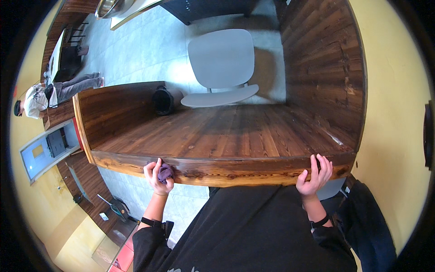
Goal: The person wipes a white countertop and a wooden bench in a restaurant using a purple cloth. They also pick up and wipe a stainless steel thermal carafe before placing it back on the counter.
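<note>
Bunched between the thumb and fingers of my left hand (159, 178) is a small purple cloth (166, 173). That hand rests at the left part of the top rail of a wooden partition (234, 173). Farther right along the same rail, my right hand (314, 176) touches the wood with its fingers apart and nothing in them. Dark plank panelling (217, 131) drops from the rail on the far side. My body, in a black shirt, stands close against the near edge of the rail.
Beyond the partition stand a grey chair (222, 61) and a black-lined bin (164, 101) on grey floor tiles. A wooden side panel (323, 68) meets the yellow wall (390, 85) at right. A person (37, 98) stands far left. Dark cloth (368, 224) hangs near my right arm.
</note>
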Action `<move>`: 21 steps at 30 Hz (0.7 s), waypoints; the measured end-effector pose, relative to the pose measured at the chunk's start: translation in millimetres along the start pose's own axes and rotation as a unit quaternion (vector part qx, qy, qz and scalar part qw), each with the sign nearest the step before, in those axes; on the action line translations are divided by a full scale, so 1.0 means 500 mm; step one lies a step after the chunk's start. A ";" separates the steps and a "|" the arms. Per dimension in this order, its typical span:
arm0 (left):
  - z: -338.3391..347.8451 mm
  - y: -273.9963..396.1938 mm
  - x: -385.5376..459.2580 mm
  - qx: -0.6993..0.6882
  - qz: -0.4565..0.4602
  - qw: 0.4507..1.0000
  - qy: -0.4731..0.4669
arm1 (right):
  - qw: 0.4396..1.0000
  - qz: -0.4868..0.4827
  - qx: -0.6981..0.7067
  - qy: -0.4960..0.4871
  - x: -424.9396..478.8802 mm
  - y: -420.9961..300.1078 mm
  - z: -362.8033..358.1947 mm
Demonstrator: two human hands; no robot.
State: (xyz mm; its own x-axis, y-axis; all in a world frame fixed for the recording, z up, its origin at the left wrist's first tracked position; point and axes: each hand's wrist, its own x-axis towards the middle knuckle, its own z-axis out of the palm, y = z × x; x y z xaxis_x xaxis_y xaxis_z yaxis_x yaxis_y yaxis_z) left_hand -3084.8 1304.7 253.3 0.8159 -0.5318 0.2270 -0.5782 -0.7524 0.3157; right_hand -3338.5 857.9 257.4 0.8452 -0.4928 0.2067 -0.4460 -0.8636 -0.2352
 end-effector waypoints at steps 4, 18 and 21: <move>0.001 0.006 0.002 -0.011 -0.013 1.000 -0.004 | 1.000 0.013 0.008 0.002 -0.003 0.000 0.002; 0.004 0.004 -0.004 -0.027 -0.020 0.999 -0.002 | 1.000 0.021 0.016 0.003 0.000 -0.002 0.003; 0.004 -0.008 -0.008 -0.009 0.005 1.000 -0.013 | 1.000 0.021 0.020 0.006 -0.001 0.000 0.002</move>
State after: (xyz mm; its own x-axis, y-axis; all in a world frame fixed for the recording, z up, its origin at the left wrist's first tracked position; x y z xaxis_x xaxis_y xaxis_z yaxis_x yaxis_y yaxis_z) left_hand -3085.8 1309.3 249.1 0.8097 -0.5496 0.2058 -0.5862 -0.7400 0.3298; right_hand -3338.5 858.2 256.4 0.8225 -0.5298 0.2067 -0.4688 -0.8374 -0.2810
